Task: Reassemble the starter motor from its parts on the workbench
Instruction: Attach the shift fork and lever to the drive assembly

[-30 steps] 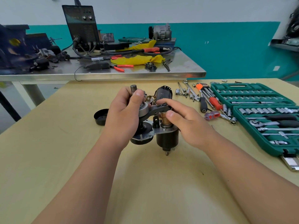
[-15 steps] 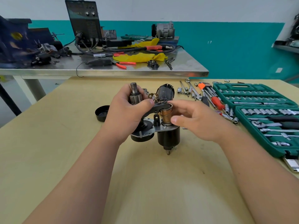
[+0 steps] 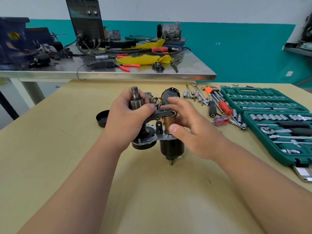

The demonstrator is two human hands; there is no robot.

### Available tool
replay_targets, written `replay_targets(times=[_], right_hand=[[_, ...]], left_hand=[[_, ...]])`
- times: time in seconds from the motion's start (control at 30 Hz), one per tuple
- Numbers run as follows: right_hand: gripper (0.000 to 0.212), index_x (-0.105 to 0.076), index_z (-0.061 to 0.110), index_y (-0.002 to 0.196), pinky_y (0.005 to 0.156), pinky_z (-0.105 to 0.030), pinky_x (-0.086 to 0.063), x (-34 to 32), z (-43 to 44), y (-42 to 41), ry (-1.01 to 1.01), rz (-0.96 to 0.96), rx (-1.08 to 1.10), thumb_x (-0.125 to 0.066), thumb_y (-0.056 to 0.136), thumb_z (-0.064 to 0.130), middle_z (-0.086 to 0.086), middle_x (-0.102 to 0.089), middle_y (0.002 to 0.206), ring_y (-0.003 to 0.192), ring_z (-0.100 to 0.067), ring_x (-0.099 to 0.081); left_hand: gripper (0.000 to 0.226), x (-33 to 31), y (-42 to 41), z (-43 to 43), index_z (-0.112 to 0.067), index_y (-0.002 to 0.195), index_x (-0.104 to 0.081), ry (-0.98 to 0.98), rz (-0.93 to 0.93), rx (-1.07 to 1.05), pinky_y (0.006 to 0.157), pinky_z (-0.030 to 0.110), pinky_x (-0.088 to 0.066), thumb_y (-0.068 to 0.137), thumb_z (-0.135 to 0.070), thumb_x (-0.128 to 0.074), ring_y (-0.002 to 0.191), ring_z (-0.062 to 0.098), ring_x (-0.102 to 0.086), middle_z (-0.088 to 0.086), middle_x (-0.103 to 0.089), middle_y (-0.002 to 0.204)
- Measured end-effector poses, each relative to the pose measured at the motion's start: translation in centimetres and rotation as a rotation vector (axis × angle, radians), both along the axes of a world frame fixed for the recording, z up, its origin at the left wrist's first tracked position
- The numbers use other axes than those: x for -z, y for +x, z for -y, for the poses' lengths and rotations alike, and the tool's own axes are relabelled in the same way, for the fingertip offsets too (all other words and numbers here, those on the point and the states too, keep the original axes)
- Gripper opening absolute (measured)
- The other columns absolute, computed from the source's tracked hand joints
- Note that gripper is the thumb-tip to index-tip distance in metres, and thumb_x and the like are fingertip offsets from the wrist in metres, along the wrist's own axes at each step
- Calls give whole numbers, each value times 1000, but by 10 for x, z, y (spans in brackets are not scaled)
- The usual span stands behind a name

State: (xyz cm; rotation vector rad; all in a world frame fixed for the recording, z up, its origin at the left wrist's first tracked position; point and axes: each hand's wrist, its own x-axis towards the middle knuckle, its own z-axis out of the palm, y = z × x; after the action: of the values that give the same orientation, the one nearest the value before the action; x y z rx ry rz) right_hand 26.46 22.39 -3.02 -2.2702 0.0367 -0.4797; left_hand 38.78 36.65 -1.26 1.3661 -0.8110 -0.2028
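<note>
Left hand (image 3: 125, 122): grip is altered. The thumb now lies lower, against the end of the lever (image 3: 158, 115), and the pinion (image 3: 135, 103) teeth, covered one second ago, show above it.

Right hand (image 3: 190, 130): the fingers (image 3: 175, 101), earlier curled onto the lever, are now spread and blurred. The thumb sits beside the base of the plunger (image 3: 169, 121), which is more exposed.

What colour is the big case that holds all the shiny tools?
The tool case is dark green, clearest on the right of the head view.
</note>
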Motion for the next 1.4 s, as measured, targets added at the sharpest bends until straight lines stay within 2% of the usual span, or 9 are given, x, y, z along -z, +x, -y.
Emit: replay_targets(times=[0.17, 0.47, 0.57, 0.73, 0.97, 1.07, 1.13, 1.23, 1.4], right_hand=[[60, -38, 10, 141, 107, -22, -37, 15, -8, 15, -251, 290, -29, -48, 89, 38, 4, -38, 141, 133, -6, -38], [39, -61, -3, 117, 95, -11, -40, 21, -21, 21, -292, 550, 193, -49, 91, 25, -13, -59, 116, 109, -12, -52], [36, -62, -3, 115, 95, -16, -42, 19, -25, 21, -255, 556, 200, -47, 93, 21, -12, -60, 114, 109, -13, -54], [38, -51, 8, 133, 104, -14, -33, 18, -30, 17, -11, 390, 126, -38, 97, 10, 3, -54, 128, 124, -2, -46], [49, -39, 28, 144, 103, -6, -26, 10, -26, 10, 84, 157, 86, -37, 96, 24, 15, -46, 143, 131, 9, -36], [36, -51, 43, 132, 88, -18, -43, 4, -8, 2, 171, -72, 121, -45, 98, 34, 24, -59, 123, 114, 8, -52], [19, -65, 44, 107, 71, -13, -41, -2, 3, -3, 73, -139, 150, -52, 97, 34, 26, -67, 95, 92, 9, -59], [34, -65, 54, 74, 58, -3, -36, -8, 6, -8, 22, -80, 136, -59, 94, 27, 33, -64, 71, 72, 15, -57], [45, -64, 53, 70, 57, -4, -38, 3, 3, -10, 68, 44, 109, -57, 96, 18, 28, -61, 63, 65, 10, -55]], left_hand=[[16, 0, 0, 0, -17, 87, -56, 21, 24, -14, 59, 20, -50, 81, -11, -70, 67, 10, -60, 2, -61, 79], [15, 1, -5, 4, -31, 76, -60, -32, -55, -114, 65, 29, -55, 78, -19, -69, 70, 17, -59, 10, -64, 78], [14, 0, -9, 5, -35, 72, -61, -56, -70, -145, 68, 31, -55, 76, -23, -66, 74, 20, -61, 22, -67, 87], [4, 0, -13, 5, -32, 77, -60, -13, -51, -208, 79, 50, -56, 81, -30, -58, 82, 31, -65, 15, -69, 89], [13, -2, -16, 10, -35, 79, -61, 52, -15, -238, 82, 55, -56, 85, -40, -51, 89, 30, -67, 7, -70, 91], [14, 1, -13, 9, -31, 79, -60, 73, -77, -215, 88, 55, -54, 85, -38, -51, 94, 27, -68, 7, -71, 93], [14, 2, -12, 9, -30, 79, -60, 85, -72, -212, 88, 55, -54, 85, -40, -50, 94, 27, -68, 8, -71, 93], [15, 0, -17, 11, -35, 78, -59, 81, -36, -225, 82, 57, -56, 84, -44, -50, 91, 31, -66, 8, -68, 91], [12, -4, -22, 13, -35, 81, -59, 56, 31, -236, 76, 56, -57, 86, -42, -49, 87, 31, -65, 8, -67, 89]])
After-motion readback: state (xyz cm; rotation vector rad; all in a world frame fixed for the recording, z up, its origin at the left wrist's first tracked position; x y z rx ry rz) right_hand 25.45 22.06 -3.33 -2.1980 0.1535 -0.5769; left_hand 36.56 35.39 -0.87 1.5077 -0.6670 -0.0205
